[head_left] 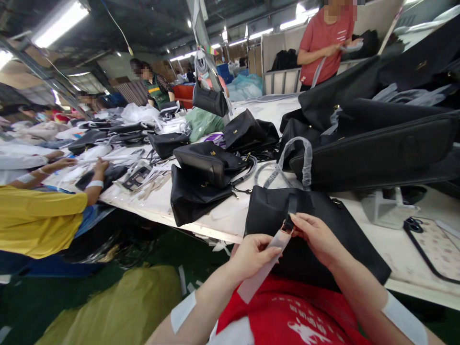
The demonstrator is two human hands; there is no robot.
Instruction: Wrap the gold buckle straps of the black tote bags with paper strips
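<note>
A black handbag (266, 211) lies flat at the table's front edge, its plastic-wrapped handles (306, 158) standing up behind it. Over the bag, my left hand (257, 254) pinches a strip of white translucent paper (264, 275), which hangs down toward my red shirt. The strip's upper end meets a gold-coloured metal buckle (286, 228) on a short black strap (292, 205). My right hand (314, 235) is closed, thumb and fingers gripping the strap beside the buckle. Part of the bag is hidden behind my hands and forearms.
Black handbags (201, 163) are stacked left of centre, and larger ones (377, 148) pile up at right. A phone (436, 247) and a tape dispenser (388, 206) are on the table at right. At left, a co-worker in a yellow shirt (39, 215) handles white material. An olive sack (122, 306) sits below.
</note>
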